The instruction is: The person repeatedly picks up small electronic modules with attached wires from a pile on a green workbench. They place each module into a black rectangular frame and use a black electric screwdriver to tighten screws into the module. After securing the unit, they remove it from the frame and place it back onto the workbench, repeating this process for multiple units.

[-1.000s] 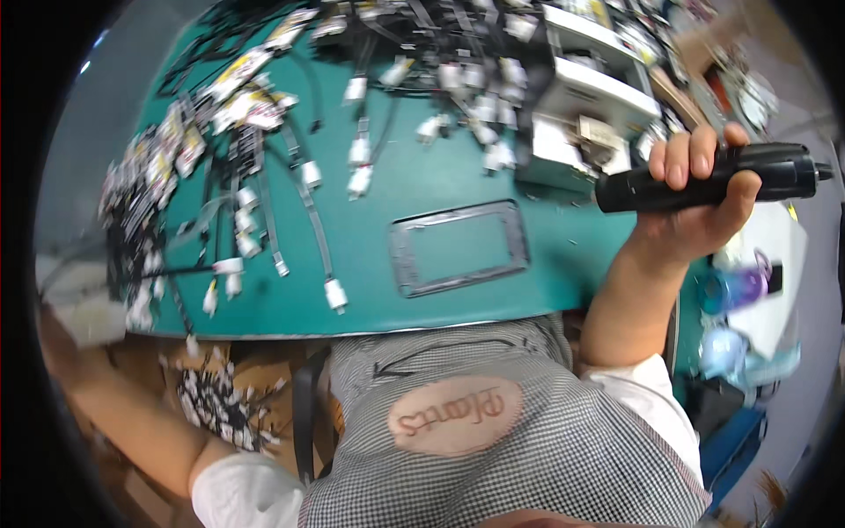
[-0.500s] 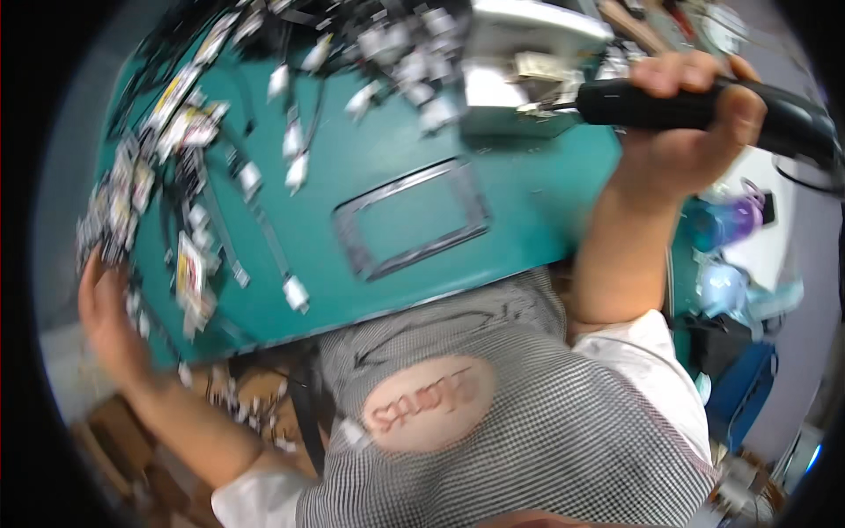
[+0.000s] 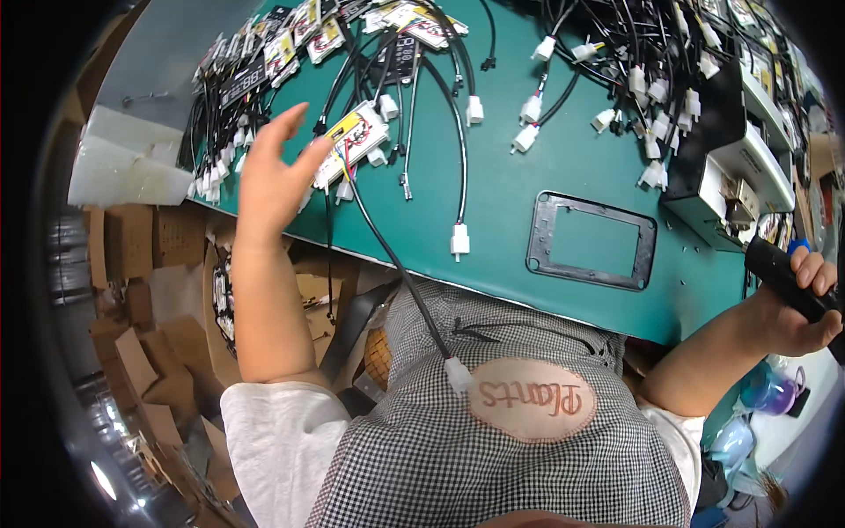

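My left hand [image 3: 275,180] is open, thumb and forefinger spread apart. Its thumb tip is close to the edge of a small display module [image 3: 356,139] with a white and yellow label; whether they touch I cannot tell. From that module a black cable [image 3: 396,260] runs over the table edge, its white connector [image 3: 458,375] lying against my apron. At the right, my right hand [image 3: 799,304] grips a black electric screwdriver [image 3: 783,275], its tip pointing at a metal-and-white screw feeder box [image 3: 744,180]. A black rectangular frame [image 3: 539,231] lies flat on the green mat, between my hands.
Several wired modules [image 3: 282,53] are piled at the far left of the green mat [image 3: 502,185]. More cables with white connectors [image 3: 651,132] crowd the far right. Cardboard boxes [image 3: 158,352] stand on the floor at left. A purple and teal bottle [image 3: 775,392] is at lower right.
My view has swung left. My left hand has come from the left-hand pile to beside a labelled module. My right hand, still gripping the screwdriver, is lower and nearer the right edge.
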Motion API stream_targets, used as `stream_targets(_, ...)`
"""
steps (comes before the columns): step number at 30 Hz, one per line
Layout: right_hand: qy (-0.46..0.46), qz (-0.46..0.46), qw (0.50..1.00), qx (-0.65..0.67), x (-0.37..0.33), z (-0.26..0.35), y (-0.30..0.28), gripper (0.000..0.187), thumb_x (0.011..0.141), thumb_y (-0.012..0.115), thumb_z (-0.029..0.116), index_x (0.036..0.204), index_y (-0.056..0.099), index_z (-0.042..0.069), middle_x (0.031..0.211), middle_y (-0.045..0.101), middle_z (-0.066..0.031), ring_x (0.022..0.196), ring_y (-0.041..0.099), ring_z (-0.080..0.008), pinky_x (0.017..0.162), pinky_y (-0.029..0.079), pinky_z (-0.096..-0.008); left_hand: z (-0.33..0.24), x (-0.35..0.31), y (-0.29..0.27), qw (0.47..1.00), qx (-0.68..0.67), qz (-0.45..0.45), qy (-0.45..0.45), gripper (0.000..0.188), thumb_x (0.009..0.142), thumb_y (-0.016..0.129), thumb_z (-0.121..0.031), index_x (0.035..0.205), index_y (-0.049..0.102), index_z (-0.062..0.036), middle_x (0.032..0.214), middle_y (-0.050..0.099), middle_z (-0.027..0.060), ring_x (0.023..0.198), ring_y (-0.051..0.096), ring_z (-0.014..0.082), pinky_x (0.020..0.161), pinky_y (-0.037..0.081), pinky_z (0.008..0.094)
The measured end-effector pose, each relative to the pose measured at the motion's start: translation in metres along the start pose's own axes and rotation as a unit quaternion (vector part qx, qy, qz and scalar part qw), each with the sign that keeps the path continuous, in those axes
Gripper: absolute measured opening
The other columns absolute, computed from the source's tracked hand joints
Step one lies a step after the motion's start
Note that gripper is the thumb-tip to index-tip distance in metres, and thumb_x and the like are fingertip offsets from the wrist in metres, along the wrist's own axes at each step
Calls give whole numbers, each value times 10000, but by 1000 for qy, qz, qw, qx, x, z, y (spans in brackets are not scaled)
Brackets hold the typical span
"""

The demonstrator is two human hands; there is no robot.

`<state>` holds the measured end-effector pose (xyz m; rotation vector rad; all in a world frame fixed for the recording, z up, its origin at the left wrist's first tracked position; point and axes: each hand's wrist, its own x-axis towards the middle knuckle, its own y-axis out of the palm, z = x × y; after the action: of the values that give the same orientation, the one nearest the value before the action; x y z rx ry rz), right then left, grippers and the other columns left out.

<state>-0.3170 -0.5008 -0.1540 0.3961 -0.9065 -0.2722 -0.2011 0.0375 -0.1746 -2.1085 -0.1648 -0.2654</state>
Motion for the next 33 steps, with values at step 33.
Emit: stream_targets(33, -36, -61, 983, -167, 14, -20, 28, 280, 925, 518, 330, 1078, 512, 96, 733, 545, -59, 608, 537, -203, 604, 468, -369, -26, -8, 28, 909, -401, 42, 104, 841, 783, 629, -413, 1383, 324, 91, 1399, 399, 202, 1239, 465, 279, 1029, 371, 392)
